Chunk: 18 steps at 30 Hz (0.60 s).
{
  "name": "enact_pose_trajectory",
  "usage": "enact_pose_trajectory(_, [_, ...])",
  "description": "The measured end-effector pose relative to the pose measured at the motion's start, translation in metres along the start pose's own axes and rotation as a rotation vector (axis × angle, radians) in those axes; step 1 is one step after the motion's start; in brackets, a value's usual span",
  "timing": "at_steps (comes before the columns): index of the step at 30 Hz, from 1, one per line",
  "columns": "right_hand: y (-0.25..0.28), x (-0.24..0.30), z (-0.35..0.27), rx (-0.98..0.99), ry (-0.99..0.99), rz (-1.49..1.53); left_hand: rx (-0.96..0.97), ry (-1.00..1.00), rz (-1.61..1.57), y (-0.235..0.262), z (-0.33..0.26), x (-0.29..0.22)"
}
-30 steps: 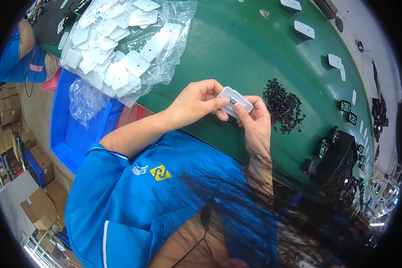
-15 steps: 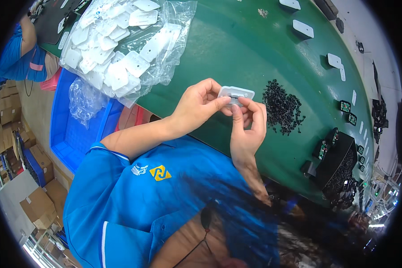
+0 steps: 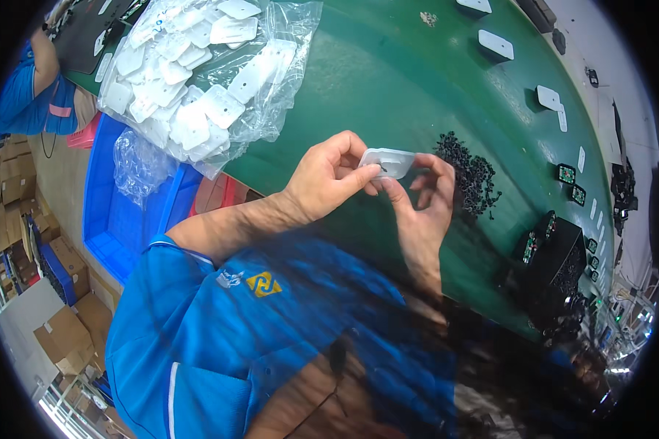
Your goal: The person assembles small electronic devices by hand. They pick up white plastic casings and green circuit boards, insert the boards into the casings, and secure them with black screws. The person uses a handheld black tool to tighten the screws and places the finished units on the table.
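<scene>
Both hands hold one small clear plastic blister case [image 3: 389,162] above the green table [image 3: 388,80]. My left hand [image 3: 326,179] pinches its left end between thumb and fingers. My right hand [image 3: 421,201] grips its right end and underside, thumb pressed near a small dark part inside the case. A heap of small black parts [image 3: 470,175] lies on the table just beyond my right hand. A clear bag full of the same white blister cases [image 3: 198,73] lies to the upper left.
A blue bin [image 3: 113,212] with a crumpled clear bag stands beside the table at left. Finished white cases [image 3: 495,44] lie spaced along the far table. A black tray with green-faced parts [image 3: 556,256] sits at right. Another person in blue [image 3: 33,88] works at upper left.
Both hands have lifted the case slightly and turned it flatter; my right hand shifted from covering its top to gripping its right end from below.
</scene>
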State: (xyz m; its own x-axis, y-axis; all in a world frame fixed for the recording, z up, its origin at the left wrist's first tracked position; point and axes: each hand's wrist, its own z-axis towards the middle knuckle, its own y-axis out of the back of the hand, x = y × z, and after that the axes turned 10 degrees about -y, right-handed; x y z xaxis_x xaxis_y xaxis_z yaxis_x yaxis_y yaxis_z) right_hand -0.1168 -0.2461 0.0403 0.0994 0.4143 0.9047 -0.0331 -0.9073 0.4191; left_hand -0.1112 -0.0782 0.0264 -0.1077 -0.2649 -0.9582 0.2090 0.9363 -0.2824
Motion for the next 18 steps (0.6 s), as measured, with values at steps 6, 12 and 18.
enact_pose_trajectory(6, [0.004, -0.004, 0.007, 0.181, -0.241, 0.421, 0.069, -0.022, -0.010, -0.001, 0.000, -0.004])
enact_pose_trajectory(12, [0.017, -0.008, 0.014, 0.369, -0.363, 0.269, 0.155, 0.069, 0.043, 0.003, 0.000, -0.007])
enact_pose_trajectory(18, [0.026, 0.011, 0.021, 0.460, -0.373, 0.158, 0.183, 0.160, -0.013, 0.006, 0.000, -0.007])
